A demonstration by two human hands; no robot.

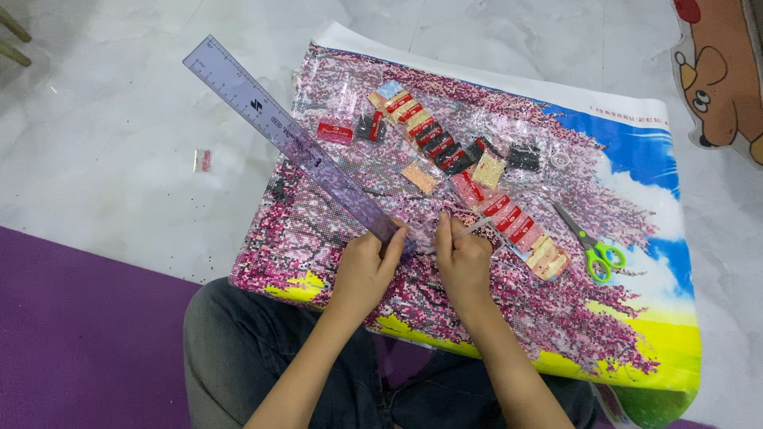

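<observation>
The long translucent purple plastic ruler (pixel 290 135), light and stiff, best gripped at its near end, lies slanted across the pink blossom bead canvas (pixel 493 270), left hand (pixel 364 270) fingers clamped on it, right hand (pixel 462 262) fingers pinching a thin pen just beside it

You sat on a pale marble-look floor (pixel 119 143), glossy under soft, even light. A purple mat (pixel 79 334) covered the lower left corner beside you. A cartoon animal floor sticker (pixel 723 79) showed at the upper right, and tiny dark specks lay scattered over the tiles.
</observation>
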